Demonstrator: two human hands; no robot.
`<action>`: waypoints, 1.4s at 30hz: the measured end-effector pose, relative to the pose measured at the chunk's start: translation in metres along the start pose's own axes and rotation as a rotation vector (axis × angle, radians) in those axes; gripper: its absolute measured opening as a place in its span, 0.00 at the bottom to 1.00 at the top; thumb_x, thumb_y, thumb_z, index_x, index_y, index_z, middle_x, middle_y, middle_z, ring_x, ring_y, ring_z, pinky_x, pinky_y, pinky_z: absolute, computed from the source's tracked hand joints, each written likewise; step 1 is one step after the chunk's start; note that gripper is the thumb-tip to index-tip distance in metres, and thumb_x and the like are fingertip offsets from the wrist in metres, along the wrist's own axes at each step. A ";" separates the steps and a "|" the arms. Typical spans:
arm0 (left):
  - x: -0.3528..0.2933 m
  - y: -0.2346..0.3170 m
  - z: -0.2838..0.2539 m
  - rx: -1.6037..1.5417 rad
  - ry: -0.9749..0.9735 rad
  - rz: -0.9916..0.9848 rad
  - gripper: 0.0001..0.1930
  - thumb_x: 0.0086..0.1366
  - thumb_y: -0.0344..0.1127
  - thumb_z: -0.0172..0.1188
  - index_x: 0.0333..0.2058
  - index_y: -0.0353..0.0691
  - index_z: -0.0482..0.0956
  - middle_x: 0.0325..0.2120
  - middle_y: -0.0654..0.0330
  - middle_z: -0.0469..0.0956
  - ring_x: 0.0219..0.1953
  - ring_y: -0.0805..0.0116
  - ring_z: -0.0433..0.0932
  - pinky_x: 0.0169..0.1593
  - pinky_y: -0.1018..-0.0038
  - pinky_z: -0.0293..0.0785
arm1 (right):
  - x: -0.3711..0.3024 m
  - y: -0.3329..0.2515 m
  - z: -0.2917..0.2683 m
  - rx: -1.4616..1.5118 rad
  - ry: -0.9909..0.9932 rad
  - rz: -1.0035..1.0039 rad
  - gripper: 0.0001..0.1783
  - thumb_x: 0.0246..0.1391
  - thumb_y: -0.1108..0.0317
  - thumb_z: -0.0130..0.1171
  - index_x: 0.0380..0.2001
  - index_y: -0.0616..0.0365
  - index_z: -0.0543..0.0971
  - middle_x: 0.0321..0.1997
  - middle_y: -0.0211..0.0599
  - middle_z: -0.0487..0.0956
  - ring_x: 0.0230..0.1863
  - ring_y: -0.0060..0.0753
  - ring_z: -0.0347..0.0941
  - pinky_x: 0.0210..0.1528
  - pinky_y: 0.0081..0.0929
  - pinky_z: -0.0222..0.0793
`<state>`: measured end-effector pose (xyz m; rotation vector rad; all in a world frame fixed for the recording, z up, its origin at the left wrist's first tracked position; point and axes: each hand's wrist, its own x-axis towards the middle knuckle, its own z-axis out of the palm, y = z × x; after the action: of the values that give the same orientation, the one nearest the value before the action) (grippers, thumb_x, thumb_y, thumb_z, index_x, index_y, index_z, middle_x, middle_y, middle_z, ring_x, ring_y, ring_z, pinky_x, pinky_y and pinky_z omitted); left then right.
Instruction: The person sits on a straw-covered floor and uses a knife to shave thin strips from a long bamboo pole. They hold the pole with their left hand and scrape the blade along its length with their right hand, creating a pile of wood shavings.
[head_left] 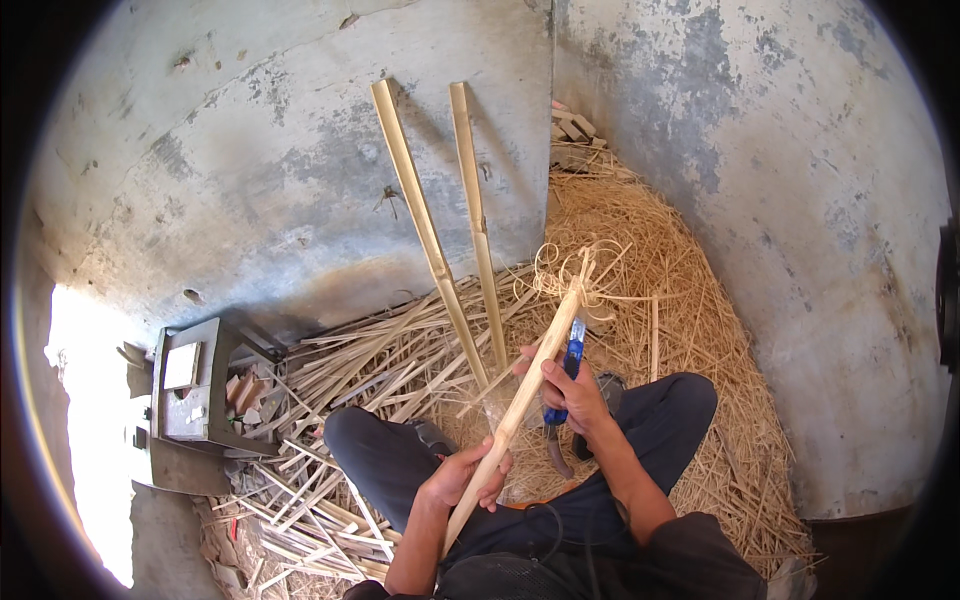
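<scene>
A long pale split-bamboo strip (520, 412) slants from my lap up and away to the right. Fingers of my left hand (465, 478) wrap round its lower part. Farther up, my right hand (575, 398) is closed on a blue-handled utility knife (573, 348), and its thumb lies along the bamboo. The blade rests close against the strip's right side; whether it cuts in I cannot tell. Thin curled shavings (585, 270) hang at the strip's far end. Under the right hand, a brown curved piece (558, 455) shows, partly hidden.
Two split bamboo lengths, one left (425, 220) and one right (475, 215), lean on the grey wall (280, 160). Loose strips (350, 360) are heaped to the left, beside a tipped wooden stool (205, 400). Shavings (700, 370) cover the floor rightward; bricks (575, 127) lie far back.
</scene>
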<state>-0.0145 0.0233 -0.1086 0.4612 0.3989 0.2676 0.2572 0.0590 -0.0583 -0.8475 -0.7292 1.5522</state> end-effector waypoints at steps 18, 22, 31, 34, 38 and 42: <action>-0.003 -0.012 0.029 0.470 0.196 0.337 0.36 0.81 0.69 0.51 0.55 0.34 0.76 0.23 0.60 0.76 0.26 0.68 0.79 0.31 0.71 0.78 | -0.007 -0.014 0.011 -0.205 0.142 -0.109 0.17 0.71 0.63 0.69 0.54 0.63 0.83 0.39 0.45 0.91 0.19 0.09 0.62 0.23 0.13 0.56; -0.020 -0.008 0.046 0.604 0.388 0.296 0.27 0.83 0.55 0.59 0.59 0.32 0.79 0.23 0.66 0.73 0.21 0.77 0.73 0.26 0.76 0.70 | -0.007 -0.021 0.014 -0.229 0.135 -0.115 0.17 0.71 0.62 0.68 0.54 0.63 0.82 0.40 0.45 0.91 0.19 0.10 0.61 0.23 0.13 0.57; -0.023 -0.001 0.090 0.806 0.821 0.585 0.18 0.76 0.38 0.71 0.55 0.29 0.87 0.26 0.64 0.84 0.28 0.84 0.75 0.32 0.78 0.72 | -0.021 -0.025 0.002 -0.328 0.113 -0.496 0.24 0.82 0.47 0.45 0.58 0.59 0.72 0.31 0.21 0.69 0.24 0.12 0.57 0.27 0.18 0.53; -0.017 0.008 0.105 0.881 0.902 0.708 0.18 0.74 0.37 0.73 0.54 0.27 0.87 0.28 0.58 0.87 0.30 0.81 0.78 0.35 0.75 0.76 | -0.035 -0.037 0.000 -0.815 0.040 -0.657 0.17 0.76 0.56 0.56 0.51 0.60 0.79 0.31 0.35 0.78 0.26 0.25 0.72 0.30 0.25 0.67; -0.011 0.014 0.115 1.008 0.960 0.745 0.18 0.72 0.36 0.75 0.53 0.28 0.87 0.28 0.51 0.87 0.31 0.78 0.81 0.37 0.74 0.79 | -0.051 -0.050 0.019 -1.228 -0.079 -0.804 0.17 0.66 0.55 0.71 0.46 0.58 0.86 0.34 0.40 0.84 0.30 0.41 0.84 0.33 0.34 0.78; -0.008 0.015 0.126 1.105 1.002 0.790 0.18 0.70 0.36 0.76 0.52 0.29 0.87 0.29 0.47 0.87 0.30 0.74 0.84 0.38 0.73 0.80 | -0.054 -0.048 0.022 -1.364 -0.097 -0.869 0.20 0.62 0.53 0.75 0.48 0.56 0.87 0.32 0.35 0.83 0.28 0.41 0.84 0.31 0.36 0.78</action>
<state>0.0303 -0.0136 0.0044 1.5878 1.3613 1.0762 0.2685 0.0125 0.0003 -1.1309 -1.9665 0.1468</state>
